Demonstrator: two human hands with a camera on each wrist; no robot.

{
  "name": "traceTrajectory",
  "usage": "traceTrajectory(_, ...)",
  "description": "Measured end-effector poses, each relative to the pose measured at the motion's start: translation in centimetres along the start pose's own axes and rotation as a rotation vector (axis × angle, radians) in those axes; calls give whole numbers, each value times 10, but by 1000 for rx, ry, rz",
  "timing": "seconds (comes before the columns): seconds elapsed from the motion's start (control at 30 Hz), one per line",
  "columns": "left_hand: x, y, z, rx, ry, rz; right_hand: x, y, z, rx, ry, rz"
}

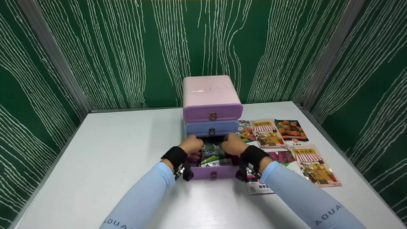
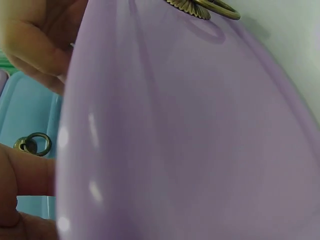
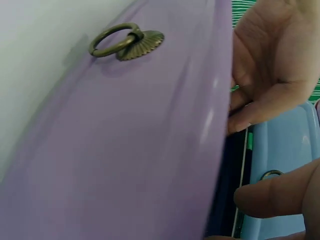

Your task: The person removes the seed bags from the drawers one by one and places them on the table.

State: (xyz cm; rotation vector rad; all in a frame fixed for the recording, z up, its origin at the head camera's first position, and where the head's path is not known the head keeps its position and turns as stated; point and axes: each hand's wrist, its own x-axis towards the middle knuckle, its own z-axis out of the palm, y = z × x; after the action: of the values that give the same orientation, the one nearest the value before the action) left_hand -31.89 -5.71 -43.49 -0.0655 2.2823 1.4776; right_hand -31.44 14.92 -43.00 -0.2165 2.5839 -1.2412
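Observation:
The purple bottom drawer (image 1: 199, 172) of a small chest (image 1: 206, 90) is pulled out, with a dark seed packet (image 1: 212, 158) showing green and purple plants inside it. My left hand (image 1: 192, 145) reaches in at the left and pinches the packet's far edge. Opposite it, my right hand (image 1: 234, 145) pinches the same edge near the right corner. In the right wrist view, the packet's thin edge (image 3: 241, 170) runs between the fingers of both hands. The drawer front hides much of the packet in the wrist views.
Above the open drawer are a closed blue drawer (image 1: 197, 128) and a closed purple drawer (image 1: 198, 114), with ring pulls. Several flower packets lie to the right on the white table (image 1: 127, 152), among them an orange-flowered one (image 1: 291, 130) and a striped-awning one (image 1: 314, 165). Green walls surround it.

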Motion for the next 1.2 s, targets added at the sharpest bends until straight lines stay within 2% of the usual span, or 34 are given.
traceTrajectory(0.1,-1,0,1,-25,18,11,0,2,-4,43,7,-46)
traceTrajectory(0.23,-3,-1,2,-41,35,19,-2,3,-9,34,42,-82)
traceTrajectory(0.43,-2,-1,3,-42,54,21,-5,4,-9,21,97,-26)
traceTrajectory(0.53,0,0,2,-18,70,12,-6,5,-9,40,86,9)
traceTrajectory(0.73,-3,2,-4,-15,37,9,-10,6,-12,218,-25,80)
traceTrajectory(0.87,-10,2,-6,-61,-6,-1,-16,6,-12,363,-63,137)
traceTrajectory(1.03,-18,4,-3,-93,-50,1,-23,3,-5,511,-98,155)
traceTrajectory(1.2,-23,4,-3,-136,-68,-22,-30,4,-1,582,-80,165)
